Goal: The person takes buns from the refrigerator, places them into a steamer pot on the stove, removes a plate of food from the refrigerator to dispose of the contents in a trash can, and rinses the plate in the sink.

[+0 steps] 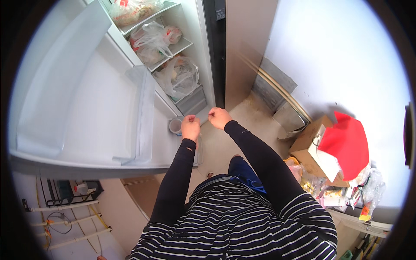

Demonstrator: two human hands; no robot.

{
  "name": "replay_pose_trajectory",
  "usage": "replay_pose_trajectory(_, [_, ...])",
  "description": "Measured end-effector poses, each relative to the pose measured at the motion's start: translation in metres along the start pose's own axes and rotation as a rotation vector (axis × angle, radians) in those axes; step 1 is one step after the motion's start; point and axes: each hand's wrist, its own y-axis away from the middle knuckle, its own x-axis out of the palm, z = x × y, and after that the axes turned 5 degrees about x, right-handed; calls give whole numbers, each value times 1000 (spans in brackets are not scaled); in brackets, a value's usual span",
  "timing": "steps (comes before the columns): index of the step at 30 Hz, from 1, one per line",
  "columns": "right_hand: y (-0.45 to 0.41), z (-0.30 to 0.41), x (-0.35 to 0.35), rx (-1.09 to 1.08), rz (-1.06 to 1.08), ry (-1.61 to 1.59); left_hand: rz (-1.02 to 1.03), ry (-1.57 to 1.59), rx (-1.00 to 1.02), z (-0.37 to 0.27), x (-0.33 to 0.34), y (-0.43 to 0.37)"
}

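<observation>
My left hand [190, 127] is raised before an open refrigerator, its fingers curled in and nothing visible in them. My right hand [220, 118] is a short way to its right, also with closed fingers and no object showing. A round white container [175, 126] lies just left of my left hand, partly hidden behind it. The open refrigerator door [97, 97] spreads out on the left, with a clear door bin [141, 110]. Inside, a knotted clear plastic bag of food [178, 76] sits on the lowest shelf, above a drawer [193, 100].
More bagged food [152, 42] fills the upper shelves. At right stand a cardboard box [305, 152] with a red sheet [346, 146] on it, and assorted plastic bags [373, 185]. Long poles [276, 84] lean by the wall. A wire rack [73, 191] shows at lower left.
</observation>
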Motion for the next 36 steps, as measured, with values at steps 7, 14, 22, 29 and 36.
replay_pose_trajectory(7, [-115,5,19,39,-8,-100,-101,-93,-109,57,16,-100])
replay_pose_trajectory(14, [-215,-12,47,-93,82,21,-187,-540,-203,52,39,-168])
replay_pose_trajectory(22, [-268,-14,90,-43,50,142,51,-1001,-311,55,50,-245])
replay_pose_trajectory(29, [-314,-8,94,27,163,126,2,-1366,-334,121,23,-283])
replay_pose_trajectory(36, [-349,-1,86,49,152,30,-56,-1491,-113,121,-3,-289])
